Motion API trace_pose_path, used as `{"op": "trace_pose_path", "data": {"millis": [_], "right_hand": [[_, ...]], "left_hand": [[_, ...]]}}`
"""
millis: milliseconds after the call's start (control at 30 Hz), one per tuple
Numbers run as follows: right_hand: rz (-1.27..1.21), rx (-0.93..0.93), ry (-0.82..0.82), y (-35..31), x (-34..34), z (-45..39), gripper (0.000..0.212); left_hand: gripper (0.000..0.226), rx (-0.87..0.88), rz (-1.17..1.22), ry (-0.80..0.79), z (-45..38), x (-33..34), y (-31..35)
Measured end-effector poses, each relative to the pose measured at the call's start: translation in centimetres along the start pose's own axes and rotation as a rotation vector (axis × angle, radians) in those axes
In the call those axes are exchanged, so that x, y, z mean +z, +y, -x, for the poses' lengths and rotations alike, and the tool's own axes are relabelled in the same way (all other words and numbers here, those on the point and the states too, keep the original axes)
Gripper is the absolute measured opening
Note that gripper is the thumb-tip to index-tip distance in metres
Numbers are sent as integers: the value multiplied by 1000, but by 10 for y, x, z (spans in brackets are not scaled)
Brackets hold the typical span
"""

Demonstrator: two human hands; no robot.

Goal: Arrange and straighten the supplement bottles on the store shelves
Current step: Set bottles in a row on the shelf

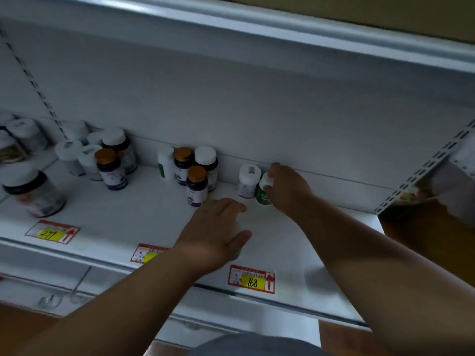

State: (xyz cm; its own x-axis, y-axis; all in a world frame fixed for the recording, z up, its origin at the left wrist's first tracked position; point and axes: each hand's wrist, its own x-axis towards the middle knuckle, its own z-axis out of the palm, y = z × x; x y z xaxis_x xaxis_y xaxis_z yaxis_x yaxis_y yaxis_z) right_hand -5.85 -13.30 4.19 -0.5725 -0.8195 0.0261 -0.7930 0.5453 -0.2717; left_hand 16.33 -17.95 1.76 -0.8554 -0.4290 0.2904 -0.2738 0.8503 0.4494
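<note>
Supplement bottles stand on a white shelf (128,214). My right hand (288,188) is shut on the white cap of a green-labelled bottle (262,196), which leans slightly beside a white bottle (248,179) near the back wall. My left hand (218,229) hovers palm down over the shelf's middle with thumb and fingers apart. Something greyish shows under the thumb, too unclear to tell. Left of it stands a cluster with an orange-capped purple bottle (196,186) in front, another (183,161) behind, and a white-capped dark bottle (207,160).
Further left are another orange-capped bottle (111,169), several white-capped bottles (69,155) and a large dark bottle (33,192). Price tags (252,278) line the front edge. An upper shelf (257,29) overhangs. A slotted upright (424,173) ends the bay at right.
</note>
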Motion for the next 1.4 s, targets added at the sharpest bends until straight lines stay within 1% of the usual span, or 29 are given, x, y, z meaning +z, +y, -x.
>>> {"op": "trace_pose_path", "data": {"millis": [100, 233, 300, 367, 467, 533, 600, 733, 967, 1133, 1233, 1267, 1333, 1400], "right_hand": [[14, -17, 38, -1, 1, 1, 29], [-79, -37, 85, 1, 0, 23, 34], [-114, -48, 89, 0, -1, 39, 35], [-138, -79, 61, -1, 0, 58, 35], [-169, -135, 28, -8, 0, 86, 36], [-161, -152, -1, -14, 1, 101, 35], [-168, -150, -44, -20, 3, 111, 35], [-200, -125, -49, -23, 12, 125, 35], [-232, -115, -6, -24, 17, 129, 35], [-252, -122, -29, -20, 17, 129, 36], [-276, -122, -67, -18, 13, 127, 37], [-284, -110, -41, -16, 10, 124, 37], [-279, -89, 95, -9, 1, 108, 31], [-252, -32, 223, 1, -8, 81, 26]], "left_hand": [[59, -12, -36, 4, 6, 6, 2], [83, -164, 52, -35, 13, 12, -4], [88, -200, 63, -65, 15, 12, -8], [87, -151, 54, -72, 17, 11, -10], [79, 16, -38, -89, 16, 6, -11], [72, 129, -128, -129, 15, 4, -10], [68, 185, -185, -178, 13, 5, -11], [69, 172, -211, -250, 10, 10, -14], [73, 128, -206, -295, 9, 13, -15], [75, 157, -229, -285, 7, 7, -15], [81, 189, -254, -210, 8, -3, -12], [82, 176, -244, -168, 8, -6, -9], [79, 129, -208, -106, 3, -13, -2], [75, 89, -173, -95, -3, -17, 4]]}}
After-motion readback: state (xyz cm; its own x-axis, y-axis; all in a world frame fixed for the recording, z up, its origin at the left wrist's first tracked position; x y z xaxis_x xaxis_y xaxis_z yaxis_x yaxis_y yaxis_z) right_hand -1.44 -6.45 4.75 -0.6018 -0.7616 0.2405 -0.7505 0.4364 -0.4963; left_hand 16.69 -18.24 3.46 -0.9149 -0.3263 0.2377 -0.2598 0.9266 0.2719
